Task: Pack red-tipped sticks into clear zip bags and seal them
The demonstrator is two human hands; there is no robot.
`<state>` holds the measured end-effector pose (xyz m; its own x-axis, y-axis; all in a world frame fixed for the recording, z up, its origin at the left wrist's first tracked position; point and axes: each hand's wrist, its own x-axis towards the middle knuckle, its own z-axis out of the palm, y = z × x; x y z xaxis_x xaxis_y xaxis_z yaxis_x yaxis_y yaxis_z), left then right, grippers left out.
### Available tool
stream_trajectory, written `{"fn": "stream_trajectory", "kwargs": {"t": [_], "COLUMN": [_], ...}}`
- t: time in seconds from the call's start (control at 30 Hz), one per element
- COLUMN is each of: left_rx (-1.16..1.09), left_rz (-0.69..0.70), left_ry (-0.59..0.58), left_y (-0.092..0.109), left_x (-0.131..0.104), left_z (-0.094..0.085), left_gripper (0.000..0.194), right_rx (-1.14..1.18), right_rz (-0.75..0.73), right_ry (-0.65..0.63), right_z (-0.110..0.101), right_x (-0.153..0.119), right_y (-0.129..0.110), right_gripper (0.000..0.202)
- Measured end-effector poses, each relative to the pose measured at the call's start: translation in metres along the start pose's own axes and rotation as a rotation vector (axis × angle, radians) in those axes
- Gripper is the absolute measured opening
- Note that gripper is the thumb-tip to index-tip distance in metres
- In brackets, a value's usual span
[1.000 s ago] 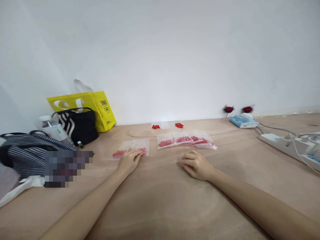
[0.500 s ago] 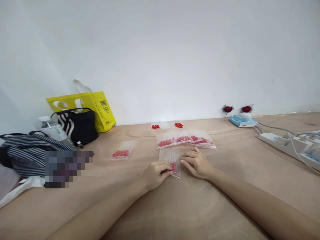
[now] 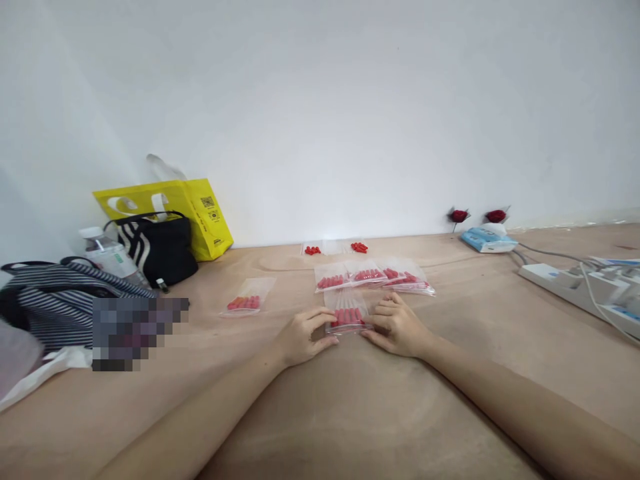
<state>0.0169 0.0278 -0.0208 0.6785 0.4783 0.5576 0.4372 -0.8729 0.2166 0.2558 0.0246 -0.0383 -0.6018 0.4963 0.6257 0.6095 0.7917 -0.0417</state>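
Observation:
A small clear zip bag [image 3: 346, 327] of red capsule-shaped pieces lies in front of me between my hands. My left hand [image 3: 306, 335] rests at its left edge, thumb and fingers apart, the fingertips touching the plastic. At the lower right corner, my right hand [image 3: 397, 327] has its thumb and curled fingers closed on the bag's edge. Just behind lie several similar filled bags [image 3: 369, 273], overlapping in a row. One more filled bag [image 3: 245, 303] sits apart to the left.
Two small heaps of red pieces [image 3: 313, 251] lie on clear plastic by the wall. At left are a striped bag [image 3: 55, 300], a bottle [image 3: 107, 255], a black pouch [image 3: 160, 250] and a yellow bag [image 3: 213, 227]. Rightward are a tissue pack [image 3: 485, 240] and power strip [image 3: 560, 283].
My left hand has slid off the pieces to the bag's left edge, uncovering them. My right hand has come to touch the right corner. The bag now lies straighter and slightly right.

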Motion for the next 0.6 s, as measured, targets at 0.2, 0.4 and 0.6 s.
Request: {"fn": "stream_trajectory", "kwargs": {"t": [0.2,0.4,0.6], "left_rx": [0.325,0.359,0.357], "left_rz": [0.251,0.351,0.337], "left_ry": [0.055,0.088,0.156], "left_y": [-0.013,-0.018,-0.018], "left_x": [-0.005,-0.001,-0.003], "left_z": [0.002,0.002,0.002], "left_gripper": [0.022,0.022,0.017], "right_rx": [-0.075,-0.21,-0.322], "right_rz": [-0.099,-0.256,-0.391], "right_ry": [0.066,0.083,0.105], "right_z": [0.0,-0.006,-0.008], "right_x": [0.002,0.003,0.004], "right_y": [-0.002,0.005,0.01], "right_gripper": [0.022,0.02,0.028]}}
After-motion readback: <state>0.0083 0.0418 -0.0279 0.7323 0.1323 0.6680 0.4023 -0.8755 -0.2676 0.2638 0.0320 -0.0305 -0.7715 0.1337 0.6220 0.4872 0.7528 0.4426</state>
